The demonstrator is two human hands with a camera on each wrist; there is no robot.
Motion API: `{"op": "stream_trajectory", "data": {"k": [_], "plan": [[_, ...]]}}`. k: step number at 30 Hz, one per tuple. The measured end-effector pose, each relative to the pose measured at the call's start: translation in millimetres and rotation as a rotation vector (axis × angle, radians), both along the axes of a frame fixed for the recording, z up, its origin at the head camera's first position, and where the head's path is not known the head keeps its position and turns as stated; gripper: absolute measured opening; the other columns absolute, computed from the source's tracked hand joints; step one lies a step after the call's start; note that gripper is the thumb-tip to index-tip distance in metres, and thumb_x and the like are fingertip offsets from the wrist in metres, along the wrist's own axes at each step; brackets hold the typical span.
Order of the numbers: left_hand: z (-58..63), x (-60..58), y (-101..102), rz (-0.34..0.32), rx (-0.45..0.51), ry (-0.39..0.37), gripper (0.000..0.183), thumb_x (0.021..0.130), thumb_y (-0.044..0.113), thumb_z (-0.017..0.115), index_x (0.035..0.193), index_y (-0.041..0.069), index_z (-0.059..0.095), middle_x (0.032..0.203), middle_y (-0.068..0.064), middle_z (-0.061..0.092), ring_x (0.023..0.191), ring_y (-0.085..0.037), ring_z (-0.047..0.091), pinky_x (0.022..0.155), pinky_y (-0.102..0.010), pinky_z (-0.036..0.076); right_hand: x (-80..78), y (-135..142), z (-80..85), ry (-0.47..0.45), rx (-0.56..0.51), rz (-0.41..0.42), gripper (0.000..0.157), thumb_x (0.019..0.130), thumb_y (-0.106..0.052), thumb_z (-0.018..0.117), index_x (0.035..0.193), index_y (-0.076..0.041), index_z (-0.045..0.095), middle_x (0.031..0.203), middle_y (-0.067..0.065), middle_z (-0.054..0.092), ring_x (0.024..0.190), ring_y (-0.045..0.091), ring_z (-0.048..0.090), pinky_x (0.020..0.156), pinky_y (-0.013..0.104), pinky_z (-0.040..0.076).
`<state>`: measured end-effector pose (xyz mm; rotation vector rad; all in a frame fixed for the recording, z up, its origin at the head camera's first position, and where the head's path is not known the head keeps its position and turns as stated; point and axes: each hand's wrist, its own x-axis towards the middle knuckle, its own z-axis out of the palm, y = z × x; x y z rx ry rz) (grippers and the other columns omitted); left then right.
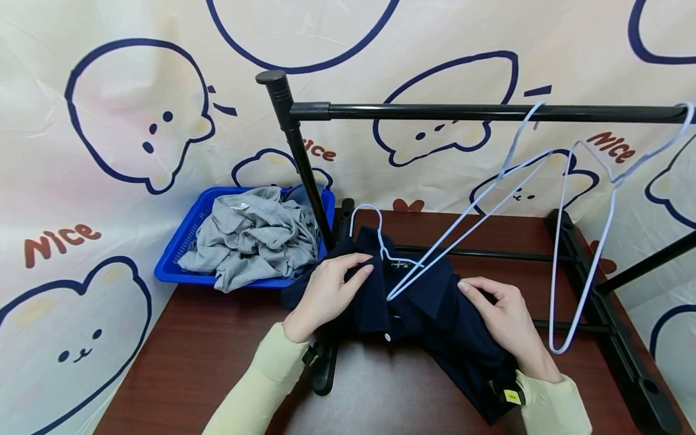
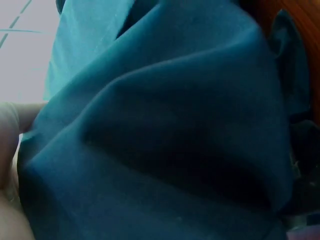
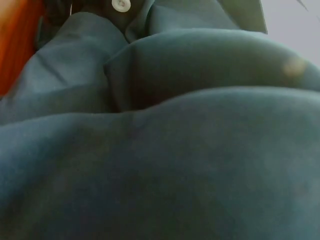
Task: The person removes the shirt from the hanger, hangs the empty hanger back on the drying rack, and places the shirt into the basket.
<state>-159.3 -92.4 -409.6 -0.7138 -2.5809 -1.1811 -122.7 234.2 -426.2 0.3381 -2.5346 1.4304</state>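
A dark navy collared shirt (image 1: 348,317) with white buttons hangs spread between both hands in the head view. A pale blue hanger (image 1: 367,206) sits in its neck opening, its hook rising above the collar. My left hand (image 1: 326,290) pinches the cloth near the collar, thumb and index finger close together. At the opposite shoulder, my right hand (image 1: 505,317) pinches the fabric, and a sleeve hangs below it. Dark cloth folds (image 2: 170,125) fill most of the left wrist view. In the right wrist view, cloth hides the fingers; a white button (image 3: 121,5) shows at the top.
A black rack's rail (image 1: 435,112) crosses behind the shirt. Two more pale blue hangers, a nearer one (image 1: 451,229) overlapping the shirt and another (image 1: 609,223) at right, hang from it. A blue basket (image 1: 182,278) with grey clothes stands left on the brown table (image 1: 217,350).
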Motion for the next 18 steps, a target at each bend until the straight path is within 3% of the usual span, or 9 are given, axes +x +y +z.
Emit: {"op": "stream_trajectory", "data": {"k": [5,13,18], "plan": [[-0.2,-0.4,2.4,0.012,0.007,0.001,0.028,0.102,0.030,0.064,0.121,0.011,0.074,0.119,0.000,0.072,0.094,-0.008,0.067,0.083,-0.033,0.054,1.0,-2.0,0.5,-0.001,0.004,-0.005,0.015,0.101,-0.016,0.067,0.111,-0.014,0.078,0.105,-0.002,0.074,0.096,0.004,0.065,0.086,0.015,0.046],[4.4,3.6,4.2,0.012,0.040,0.025,0.023,0.100,0.028,0.069,0.114,0.012,0.077,0.111,0.003,0.074,0.077,-0.003,0.062,0.071,-0.028,0.053,2.1,2.5,-1.5,-0.002,-0.006,0.007,0.015,0.101,-0.016,0.067,0.111,-0.015,0.079,0.104,-0.002,0.075,0.097,0.006,0.067,0.086,0.016,0.047],[10.2,5.1,2.4,-0.027,0.058,0.035,0.024,0.100,0.029,0.068,0.115,0.012,0.077,0.111,0.004,0.074,0.087,-0.003,0.065,0.075,-0.028,0.054,-1.7,12.8,-0.4,0.051,0.012,0.039,0.016,0.100,-0.011,0.067,0.110,-0.015,0.079,0.106,0.000,0.075,0.099,0.008,0.067,0.087,0.015,0.046]]}}
